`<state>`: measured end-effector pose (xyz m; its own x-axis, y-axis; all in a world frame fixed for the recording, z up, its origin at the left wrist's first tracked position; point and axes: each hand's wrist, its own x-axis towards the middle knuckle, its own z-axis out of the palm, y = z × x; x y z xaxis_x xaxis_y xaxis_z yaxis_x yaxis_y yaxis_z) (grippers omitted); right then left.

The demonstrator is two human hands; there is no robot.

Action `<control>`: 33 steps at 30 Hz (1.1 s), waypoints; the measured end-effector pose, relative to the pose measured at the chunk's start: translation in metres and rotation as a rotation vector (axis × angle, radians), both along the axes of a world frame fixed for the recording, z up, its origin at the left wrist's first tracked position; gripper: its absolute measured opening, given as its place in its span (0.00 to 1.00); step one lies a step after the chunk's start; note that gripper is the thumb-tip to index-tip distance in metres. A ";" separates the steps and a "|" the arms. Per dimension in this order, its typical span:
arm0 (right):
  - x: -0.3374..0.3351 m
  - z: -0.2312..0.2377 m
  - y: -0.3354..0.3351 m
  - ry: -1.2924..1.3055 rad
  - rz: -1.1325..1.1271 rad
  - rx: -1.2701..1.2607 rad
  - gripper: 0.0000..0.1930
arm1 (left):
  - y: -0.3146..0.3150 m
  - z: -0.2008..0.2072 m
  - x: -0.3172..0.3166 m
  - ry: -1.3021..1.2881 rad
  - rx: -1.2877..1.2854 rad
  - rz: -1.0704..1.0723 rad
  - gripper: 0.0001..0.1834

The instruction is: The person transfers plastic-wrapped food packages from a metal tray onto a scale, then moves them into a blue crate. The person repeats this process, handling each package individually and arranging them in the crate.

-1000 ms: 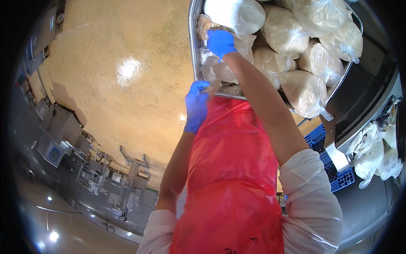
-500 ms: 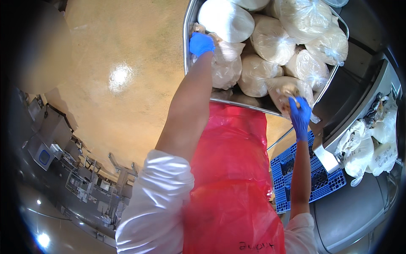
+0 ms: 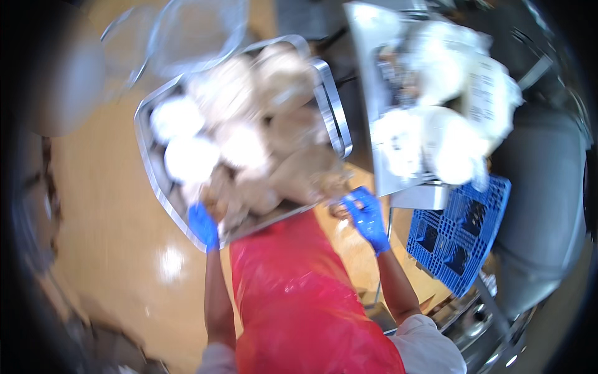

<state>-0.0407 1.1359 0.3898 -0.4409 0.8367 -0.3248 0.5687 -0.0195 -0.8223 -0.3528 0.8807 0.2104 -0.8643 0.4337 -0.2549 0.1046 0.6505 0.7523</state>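
A metal tub [image 3: 149, 156] holds several clear plastic bags of pale beige contents, smeared by motion. At its near left corner is my left hand [image 3: 204, 225] in a blue glove, against a plastic bag [image 3: 218, 198]; blur hides whether its fingers grip the bag or the rim. My right hand [image 3: 367, 219], also gloved in blue, is just outside the near right corner. Its fingers are closed on the gathered end of a clear plastic bag [image 3: 333, 186] with brownish contents showing. Two bright white round bags [image 3: 192, 159] lie along the tub's left side.
To the right, a metal table [image 3: 386, 177] bears several white filled bags [image 3: 445, 140]. Below it is a blue plastic pallet [image 3: 460, 234], beside a large grey container [image 3: 536, 206]. Clear plastic-lined containers [image 3: 199, 28] stand beyond the tub. My red apron [image 3: 299, 299] hangs close to the tub's near edge.
The view has swung, so the tub now sits further left in the picture and the table of white bags shows more fully. Both hands remain at the tub's near corners.
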 end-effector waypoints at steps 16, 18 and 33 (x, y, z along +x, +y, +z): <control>-0.050 0.125 0.440 -0.091 0.227 0.728 0.18 | 0.460 0.257 0.088 -0.118 0.651 -0.201 0.14; -0.072 0.107 0.477 -0.282 0.260 0.842 0.16 | 0.490 0.252 0.091 -0.038 0.658 -0.248 0.15; -0.092 0.080 0.585 -0.728 0.691 0.799 0.19 | 0.545 0.267 0.116 -0.031 0.531 -0.300 0.16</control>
<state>-0.1331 1.7208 0.4698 -0.7928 0.5792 -0.1895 0.5842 0.8109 0.0341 -0.2365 1.4253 0.4772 -0.6803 0.7319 0.0397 0.1981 0.1315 0.9713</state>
